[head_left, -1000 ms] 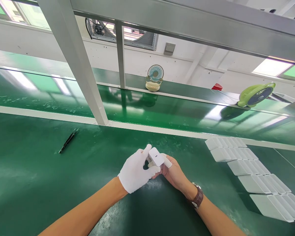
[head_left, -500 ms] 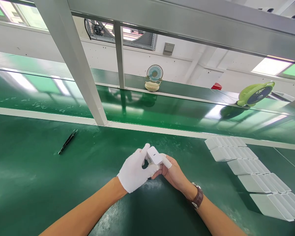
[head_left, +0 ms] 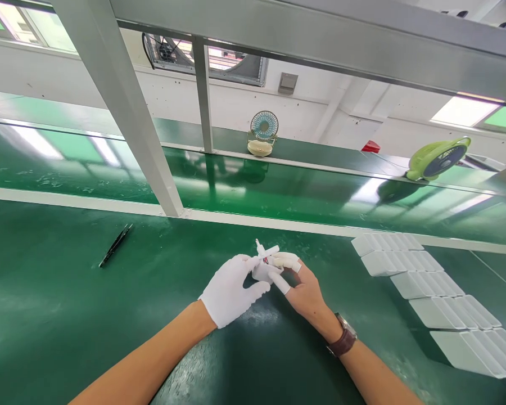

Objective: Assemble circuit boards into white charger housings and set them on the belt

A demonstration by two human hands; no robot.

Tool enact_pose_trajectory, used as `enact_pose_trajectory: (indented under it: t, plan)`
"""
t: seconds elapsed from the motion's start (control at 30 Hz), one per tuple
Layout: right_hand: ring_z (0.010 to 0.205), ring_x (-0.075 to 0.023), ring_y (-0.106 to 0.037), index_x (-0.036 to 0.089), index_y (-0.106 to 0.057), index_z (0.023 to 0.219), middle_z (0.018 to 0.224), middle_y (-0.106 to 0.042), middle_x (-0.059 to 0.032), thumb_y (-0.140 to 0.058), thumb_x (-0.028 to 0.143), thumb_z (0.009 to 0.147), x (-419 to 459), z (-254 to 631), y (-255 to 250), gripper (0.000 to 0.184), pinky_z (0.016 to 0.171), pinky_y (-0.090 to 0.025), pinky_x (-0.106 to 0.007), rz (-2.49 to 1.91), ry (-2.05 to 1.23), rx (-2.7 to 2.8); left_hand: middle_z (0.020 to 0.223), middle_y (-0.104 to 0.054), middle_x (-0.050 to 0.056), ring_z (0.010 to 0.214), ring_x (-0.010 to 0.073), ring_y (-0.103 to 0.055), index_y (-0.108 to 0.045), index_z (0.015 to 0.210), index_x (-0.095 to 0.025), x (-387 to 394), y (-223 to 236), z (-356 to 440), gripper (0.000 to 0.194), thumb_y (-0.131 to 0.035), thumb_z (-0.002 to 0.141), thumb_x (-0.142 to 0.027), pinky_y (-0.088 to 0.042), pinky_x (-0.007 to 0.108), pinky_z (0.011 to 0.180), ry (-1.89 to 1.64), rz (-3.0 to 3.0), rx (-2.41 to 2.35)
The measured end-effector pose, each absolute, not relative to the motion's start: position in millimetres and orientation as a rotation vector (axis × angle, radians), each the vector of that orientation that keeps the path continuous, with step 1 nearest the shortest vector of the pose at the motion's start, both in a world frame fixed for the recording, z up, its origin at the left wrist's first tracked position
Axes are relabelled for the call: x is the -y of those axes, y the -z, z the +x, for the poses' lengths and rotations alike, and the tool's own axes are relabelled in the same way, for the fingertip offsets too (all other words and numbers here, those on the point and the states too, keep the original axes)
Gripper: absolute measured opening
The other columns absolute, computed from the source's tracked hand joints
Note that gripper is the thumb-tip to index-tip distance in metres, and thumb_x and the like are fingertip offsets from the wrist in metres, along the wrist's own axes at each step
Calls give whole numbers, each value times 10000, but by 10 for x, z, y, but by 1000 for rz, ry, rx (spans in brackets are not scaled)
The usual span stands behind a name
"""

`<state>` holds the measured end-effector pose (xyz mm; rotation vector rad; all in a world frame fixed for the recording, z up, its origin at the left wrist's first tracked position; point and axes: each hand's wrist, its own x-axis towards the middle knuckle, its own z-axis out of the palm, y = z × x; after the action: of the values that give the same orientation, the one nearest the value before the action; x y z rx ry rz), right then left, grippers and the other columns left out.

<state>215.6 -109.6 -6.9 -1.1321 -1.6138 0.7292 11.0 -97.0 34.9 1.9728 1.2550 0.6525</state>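
Your left hand (head_left: 233, 291) and right hand (head_left: 306, 289) are partly curled, fingers closed about the small white block (head_left: 261, 273), which lies between their fingertips, neither hand nearer (its long axis you can't make out, half covered).

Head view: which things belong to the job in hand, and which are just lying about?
Likely part of the job:
small white charger-like block, partly hidden, at the fingers of the left hand and right hand
perhaps the rows of white box-like pieces

Probably just lying about:
black tweezers, apart from both hands, maybe a spare tool
cream fan
green fan
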Motion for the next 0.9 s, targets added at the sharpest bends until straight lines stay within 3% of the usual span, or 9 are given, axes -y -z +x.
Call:
enact_pose_trajectory:
  t: [0.13,0.23,0.43,0.67,0.9]
  plan:
    - [1160,-229,-644,268,-669,1200,1247,-657,-90,-631,212,959,1101,2152,39,251,1003,-555,-432,-1119,-436,1895,994,-674,12,936,203,-631,-701,1011,-260,936,-247,93,145,-649,890,-319,-498,365,843,-680,2037,-1349]
    - [1156,-227,-638,260,-654,1236,1255,-636,-101,-619,185,959,1108,2164,-3,289,985,-563,-419,-1092,-321,1966,922,-669,22,871,195,-632,-691,925,-221,962,-207,78,169,-629,920,-378,-500,354,809,-723,2132,-1396]
    - [1020,-242,-636,264,-626,1313,1078,-680,-90,-682,155,920,1123,2193,-26,413,882,-576,-435,-1035,39,2032,941,-671,53,849,240,-611,-674,1096,-241,1026,-336,127,228,-530,966,-361,-494,402,780,-495,2494,-1279]
    - [1046,-292,-622,193,-663,1231,1074,-682,-135,-616,132,942,1180,2166,74,299,862,-563,-497,-1096,174,2193,936,-647,106,861,268,-614,-633,1089,-160,1057,-329,221,220,-501,956,-276,-507,418,790,-371,2517,-1329]
    - [1021,-297,-603,182,-682,1170,1044,-668,-141,-604,122,939,1203,2146,95,251,819,-553,-486,-1127,246,2182,1025,-670,97,859,262,-611,-566,1310,-203,1077,-321,262,367,-489,955,-250,-498,411,767,-364,2590,-1409]
